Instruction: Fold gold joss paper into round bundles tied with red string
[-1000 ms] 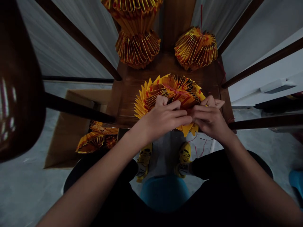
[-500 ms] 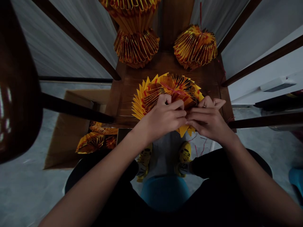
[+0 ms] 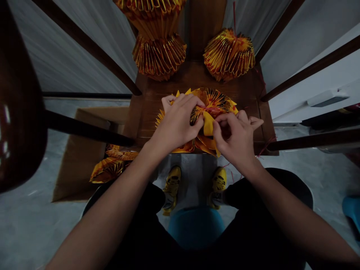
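Note:
A round, pleated gold-and-red paper ornament (image 3: 201,144) lies on the wooden seat at its front edge, with a red string tied across its middle. My left hand (image 3: 180,118) lies over its left side, fingers curled on the pleats and the thumb beside a raised yellow paper fold (image 3: 208,123). That fold stands up near the middle. My right hand (image 3: 234,133) pinches at the right edge of the same fold with thumb and forefinger, its other fingers bent. Part of the ornament is hidden under both hands.
On the dark wooden chair seat (image 3: 146,112), a stacked paper ornament (image 3: 159,54) stands back left and a rounder one (image 3: 229,54) back right. Wooden spindles rise on both sides. A cardboard box (image 3: 81,153) with more ornaments sits at the left. A blue stool (image 3: 196,227) is below me.
My left hand has moved up and left onto the pleats. My right hand has shifted slightly left, and the yellow fold now stands up between my hands.

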The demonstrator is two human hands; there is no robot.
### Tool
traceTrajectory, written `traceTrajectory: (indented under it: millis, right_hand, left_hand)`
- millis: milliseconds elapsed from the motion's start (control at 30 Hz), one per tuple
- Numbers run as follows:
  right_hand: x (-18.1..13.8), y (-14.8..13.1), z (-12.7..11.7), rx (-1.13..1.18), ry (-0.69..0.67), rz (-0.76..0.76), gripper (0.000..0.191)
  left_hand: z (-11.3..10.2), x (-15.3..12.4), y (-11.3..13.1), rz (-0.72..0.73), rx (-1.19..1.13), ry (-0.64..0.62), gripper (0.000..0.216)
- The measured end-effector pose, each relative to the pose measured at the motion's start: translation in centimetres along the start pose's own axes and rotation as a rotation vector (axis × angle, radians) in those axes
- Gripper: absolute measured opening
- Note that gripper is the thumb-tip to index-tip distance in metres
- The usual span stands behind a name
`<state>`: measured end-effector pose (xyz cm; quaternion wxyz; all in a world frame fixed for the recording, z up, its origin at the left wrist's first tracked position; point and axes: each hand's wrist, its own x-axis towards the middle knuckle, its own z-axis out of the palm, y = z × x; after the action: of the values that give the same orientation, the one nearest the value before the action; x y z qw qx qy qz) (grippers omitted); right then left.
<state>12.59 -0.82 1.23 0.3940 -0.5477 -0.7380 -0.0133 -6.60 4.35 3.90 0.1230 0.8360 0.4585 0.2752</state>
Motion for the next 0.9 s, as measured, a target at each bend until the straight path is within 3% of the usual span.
traceTrajectory:
  millis: [400,567,900]
  right_hand:
    - [1.1,-0.3,0.1,-0.138,-0.040,0.001,0.030]
    - [1.6,-0.3,0.2,-0.155,-0.089,0.048,0.033]
    - [1.8,-0.6,0.2,-0.138,-0.123,0.063,0.035]
  left_hand:
    - [-0.1,0.0,0.3,0.045,-0.029,0.028,0.004]
    - [-0.1,-0.2,0.2,0.105,-0.046,0.063,0.003]
    - [0.0,-0.5,0.1,0.095,-0.044,0.069,0.003]
